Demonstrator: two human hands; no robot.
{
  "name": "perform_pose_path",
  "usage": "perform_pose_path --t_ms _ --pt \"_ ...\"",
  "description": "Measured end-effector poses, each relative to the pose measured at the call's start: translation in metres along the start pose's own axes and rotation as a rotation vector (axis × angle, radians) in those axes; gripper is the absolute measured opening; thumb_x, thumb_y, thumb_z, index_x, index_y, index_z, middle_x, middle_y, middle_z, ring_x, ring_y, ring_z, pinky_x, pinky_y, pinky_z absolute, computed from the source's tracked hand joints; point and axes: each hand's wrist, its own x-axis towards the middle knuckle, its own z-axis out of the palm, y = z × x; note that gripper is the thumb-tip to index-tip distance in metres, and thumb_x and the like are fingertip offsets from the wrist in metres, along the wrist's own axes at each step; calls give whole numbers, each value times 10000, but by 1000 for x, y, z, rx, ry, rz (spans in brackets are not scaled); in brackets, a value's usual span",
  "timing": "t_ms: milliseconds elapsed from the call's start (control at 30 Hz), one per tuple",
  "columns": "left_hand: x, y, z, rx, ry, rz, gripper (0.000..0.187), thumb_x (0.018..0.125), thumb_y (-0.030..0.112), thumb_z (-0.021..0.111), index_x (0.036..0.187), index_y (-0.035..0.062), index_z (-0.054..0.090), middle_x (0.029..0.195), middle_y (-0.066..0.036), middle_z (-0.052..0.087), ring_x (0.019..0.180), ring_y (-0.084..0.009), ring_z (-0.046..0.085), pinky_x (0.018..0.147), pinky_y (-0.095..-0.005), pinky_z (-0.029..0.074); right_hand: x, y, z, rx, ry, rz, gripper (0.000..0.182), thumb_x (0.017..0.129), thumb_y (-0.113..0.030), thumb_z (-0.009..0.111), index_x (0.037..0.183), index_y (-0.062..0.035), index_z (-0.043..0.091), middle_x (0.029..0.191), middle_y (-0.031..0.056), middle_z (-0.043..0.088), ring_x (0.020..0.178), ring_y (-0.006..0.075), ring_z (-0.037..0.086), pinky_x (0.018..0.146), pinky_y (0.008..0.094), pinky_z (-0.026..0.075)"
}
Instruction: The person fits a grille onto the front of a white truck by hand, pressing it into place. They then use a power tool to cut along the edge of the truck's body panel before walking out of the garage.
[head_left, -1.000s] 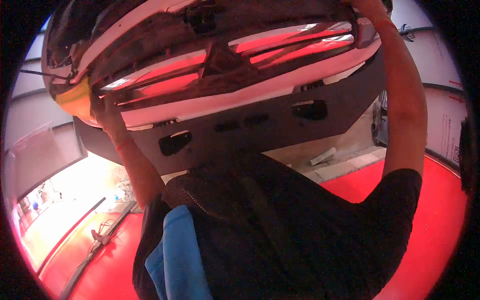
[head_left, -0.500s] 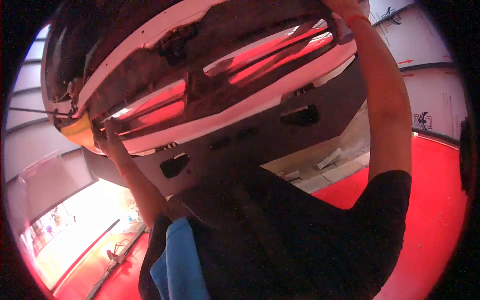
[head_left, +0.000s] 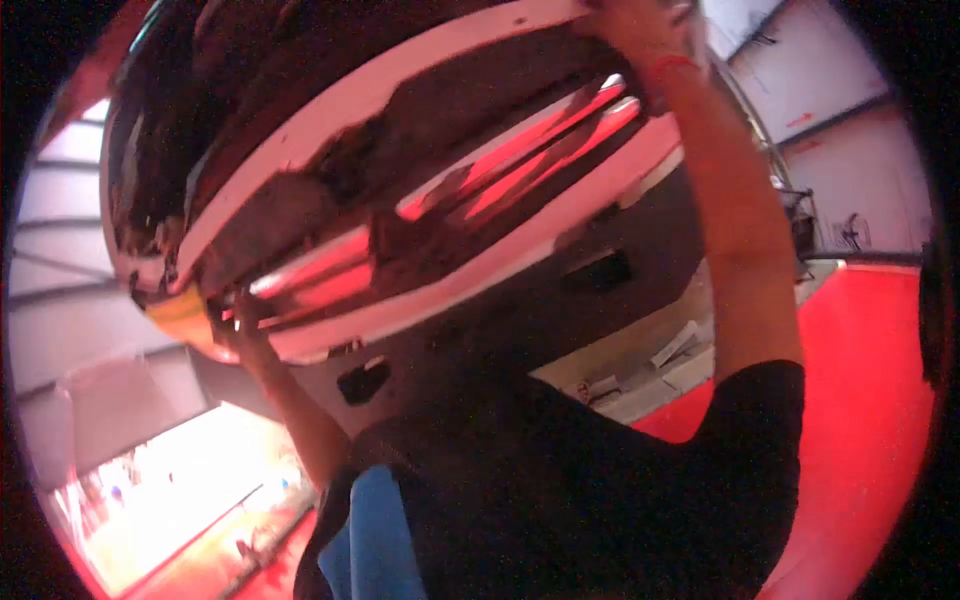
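So the person has both arms up around a big, dark, curved bumper-like part with pale pink-lit bands and long slots (head_left: 440, 90). It's tilted, higher at its right-hand end, and fills the upper middle of the view. The left hand (head_left: 245, 325) is on its lower left end, right by the yellow-orange corner patch (head_left: 180, 318). The right hand (head_left: 635, 28) is up at its upper right end, with a thin red band (head_left: 675, 62) on the wrist. Can't tell how either grip is closed, too dark and blurry at the fingers. Under the part's lower edge there's a dark flat panel with cutouts (head_left: 520, 310). Way below it, a blue cloth (head_left: 380, 540) lies against the person's black short-sleeved top (head_left: 600, 490). Red floor (head_left: 870, 400) shows to its lower right, pale printed wall panels (head_left: 840, 150) to its right.
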Motion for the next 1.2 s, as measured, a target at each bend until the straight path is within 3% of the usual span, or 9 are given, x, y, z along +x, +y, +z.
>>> perform_pose_path --t_ms 267,400,533,667,700,833,933,1033,1200 --pt "-16 39 23 404 134 48 507 956 225 730 1390 4 588 1180 -146 698 1011 -222 675 864 -358 572 -22 -13 -2 183 81 183 430 754 -381 782 1031 -56 729 1115 168 703 1061 393 658 942 477 517" --pt "-20 30 14 78 39 -25 499 981 193 691 1407 -9 530 1280 -77 596 1139 -174 570 973 -332 494 -12 3 35 -82 314 -28 444 763 -442 759 1009 -72 754 1123 131 718 1054 372 675 933 480 529" --pt "-2 -6 -1 106 48 -10 648 950 205 732 1486 -24 449 1430 -126 523 1251 -223 537 1020 -363 495 0 3 14 -26 -48 157 491 841 -522 695 1145 -137 730 1165 141 714 1101 348 673 946 462 513" --pt "-4 13 5 321 103 61 755 927 293 757 1525 -15 416 1461 -185 503 1283 -259 526 1056 -359 468 0 4 12 -6 18 99 493 829 -534 698 1089 -117 733 1137 120 708 1083 340 673 928 466 509" --pt "-14 28 19 252 178 103 592 918 217 769 1415 -12 543 1240 -131 633 1053 -237 607 866 -341 555 3 8 14 -80 -8 78 495 832 -532 698 1094 -113 733 1153 121 703 1089 343 670 929 467 506" --pt "-13 15 13 381 222 136 671 914 228 777 1470 -13 489 1357 -148 559 1143 -250 561 863 -334 560 7 27 28 -189 37 -44 506 860 -510 695 1155 -101 735 1222 145 688 1148 362 648 975 467 505" --pt "-21 22 20 502 293 32 713 921 237 773 1502 -17 447 1476 -169 460 1268 -263 485 984 -364 516 3 21 19 -292 15 -112 526 874 -501 695 1185 -78 728 1276 145 688 1201 360 634 1012 468 507" --pt "-29 36 29 380 234 -65 758 927 291 768 1531 -3 417 1529 -187 420 1371 -302 408 1192 -435 303 1 40 23 -299 -11 -41 535 894 -489 687 1225 -70 712 1312 136 677 1234 342 623 1035 450 495" --pt "-41 23 27 244 225 -22 726 923 281 764 1513 20 431 1548 -162 399 1350 -293 419 1136 -419 362 2 21 2 -245 -193 169 520 928 -457 679 1261 -58 686 1370 143 647 1290 315 590 1066 411 471"
